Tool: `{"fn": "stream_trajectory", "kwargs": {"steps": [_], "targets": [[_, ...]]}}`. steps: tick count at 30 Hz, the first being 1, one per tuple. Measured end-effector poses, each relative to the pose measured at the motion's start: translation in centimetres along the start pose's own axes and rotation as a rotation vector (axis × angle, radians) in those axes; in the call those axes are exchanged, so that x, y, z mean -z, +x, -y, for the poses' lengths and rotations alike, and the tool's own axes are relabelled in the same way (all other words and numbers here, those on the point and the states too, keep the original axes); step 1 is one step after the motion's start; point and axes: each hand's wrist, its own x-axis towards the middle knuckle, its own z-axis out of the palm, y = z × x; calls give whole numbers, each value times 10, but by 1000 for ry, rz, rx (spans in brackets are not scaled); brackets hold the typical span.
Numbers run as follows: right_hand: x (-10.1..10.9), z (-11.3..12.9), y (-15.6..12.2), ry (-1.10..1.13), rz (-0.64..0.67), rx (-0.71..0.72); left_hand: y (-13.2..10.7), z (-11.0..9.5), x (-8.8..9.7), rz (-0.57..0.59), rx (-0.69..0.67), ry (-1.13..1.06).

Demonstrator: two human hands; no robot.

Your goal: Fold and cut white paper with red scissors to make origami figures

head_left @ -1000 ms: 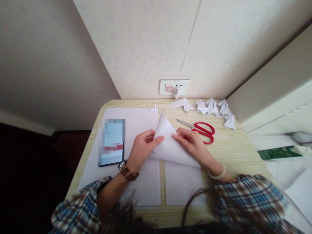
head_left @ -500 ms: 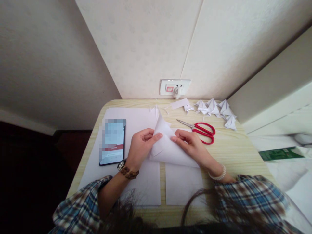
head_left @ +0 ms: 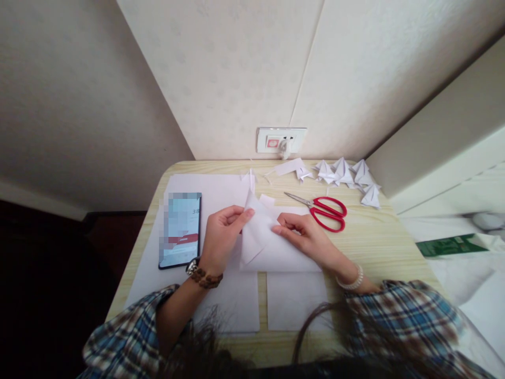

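Observation:
A folded sheet of white paper (head_left: pixel 272 250) is held between my two hands above the table, its pointed corner facing away from me. My left hand (head_left: pixel 223 231) pinches its left edge near the top between thumb and fingers. On the other side my right hand (head_left: pixel 303 234) grips the slanting edge, with the thumb on top. A crease and a small flap show at the paper's lower left. White sheets (head_left: pixel 298 300) lie flat beneath it, partly covered by the folded paper and my hands.
Red-handled scissors (head_left: pixel 327 213) lie beyond my right hand. A phone (head_left: pixel 180 231) rests on white paper at the left. Several folded paper pieces (head_left: pixel 342 171) and a paper strip (head_left: pixel 287 167) line the table's back edge. A wall socket (head_left: pixel 281 140) holds a plug.
The folded paper has flattened and tipped down towards me, showing more of its face. My left hand has shifted slightly left and up; both hands keep their grip.

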Motion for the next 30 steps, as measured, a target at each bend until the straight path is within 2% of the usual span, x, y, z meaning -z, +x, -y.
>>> {"fn": "stream_trajectory", "kwargs": {"steps": [22,30], "targets": [[-1,1,0,-8,100,25,4,-6,-1,-111,-52,-80],[-2,1,-1,-4,117,31,2,-6,2,-146,-149,-34]]}}
